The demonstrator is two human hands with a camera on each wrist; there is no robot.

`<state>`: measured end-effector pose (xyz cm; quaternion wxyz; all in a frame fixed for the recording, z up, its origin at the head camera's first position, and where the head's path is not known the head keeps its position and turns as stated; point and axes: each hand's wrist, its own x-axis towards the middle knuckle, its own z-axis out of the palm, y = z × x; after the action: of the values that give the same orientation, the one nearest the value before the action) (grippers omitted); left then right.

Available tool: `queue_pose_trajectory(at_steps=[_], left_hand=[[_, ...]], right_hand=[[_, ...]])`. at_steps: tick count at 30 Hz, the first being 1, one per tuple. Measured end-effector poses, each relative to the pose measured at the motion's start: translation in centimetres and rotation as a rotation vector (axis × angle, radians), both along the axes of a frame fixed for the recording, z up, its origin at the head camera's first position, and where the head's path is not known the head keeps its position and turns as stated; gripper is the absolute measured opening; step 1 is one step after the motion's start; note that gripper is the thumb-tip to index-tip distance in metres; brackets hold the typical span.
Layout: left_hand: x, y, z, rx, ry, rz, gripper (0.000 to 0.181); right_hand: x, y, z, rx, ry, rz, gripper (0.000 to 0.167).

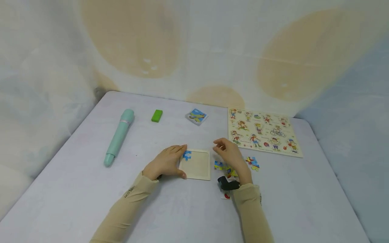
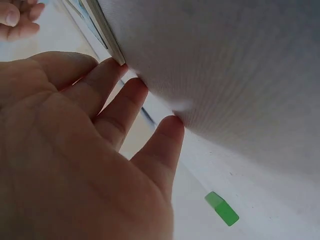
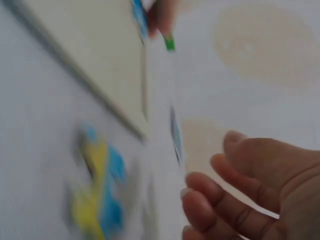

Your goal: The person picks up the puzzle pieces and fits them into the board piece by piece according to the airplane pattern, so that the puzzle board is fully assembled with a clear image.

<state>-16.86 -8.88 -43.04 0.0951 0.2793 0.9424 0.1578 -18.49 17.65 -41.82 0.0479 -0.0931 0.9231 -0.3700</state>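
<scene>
Frame of pale wood (image 1: 196, 168) lies about the middle of the white table (image 1: 67, 192), in the head view. Left hand (image 1: 167, 161) is at its nine o'clock, thumb and fingers spread apart and touching this side, not clenched. One blue puzzle piece (image 1: 186, 155) sits inside the frame, in the corner toward eleven o'clock. Right hand (image 1: 229, 154) is between two and three o'clock from the frame, fingers loosely bent, and I see nothing held. Loose puzzle pieces (image 1: 218, 165) lie toward three o'clock, some partly hidden behind the right wrist. Farther away, a picture board (image 1: 264, 135) is at two o'clock and a mint microphone (image 1: 119, 136) near ten.

In the left wrist view, the left fingers are nearly straight, with gaps between. One fingertip touches the frame's edge, toward eleven o'clock; a green block (image 2: 222, 209) is at five.

In the right wrist view, partly blurred, the right thumb stands apart from the bent fingers, nothing between them. A yellow-and-blue piece (image 3: 102, 190) lies between seven and eight o'clock, well apart from this hand.
</scene>
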Motion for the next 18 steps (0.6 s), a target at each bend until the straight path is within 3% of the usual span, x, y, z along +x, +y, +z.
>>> queue_pose_trajectory(at_steps=[7,11,18], left_hand=[[0.0,0.0,0.1,-0.028,-0.060,-0.010,0.110],[0.0,-0.1,0.2,-0.026,-0.124,-0.005,0.111],[-0.2,-0.1,0.2,-0.038,-0.156,-0.005,0.113]], right_hand=[[0.5,5.9,0.5,0.087,-0.163,-0.138,0.037],[0.9,7.2,0.6,0.116,-0.252,-0.150,0.041],[1.0,7.1,0.5,0.167,-0.250,-0.141,0.036]])
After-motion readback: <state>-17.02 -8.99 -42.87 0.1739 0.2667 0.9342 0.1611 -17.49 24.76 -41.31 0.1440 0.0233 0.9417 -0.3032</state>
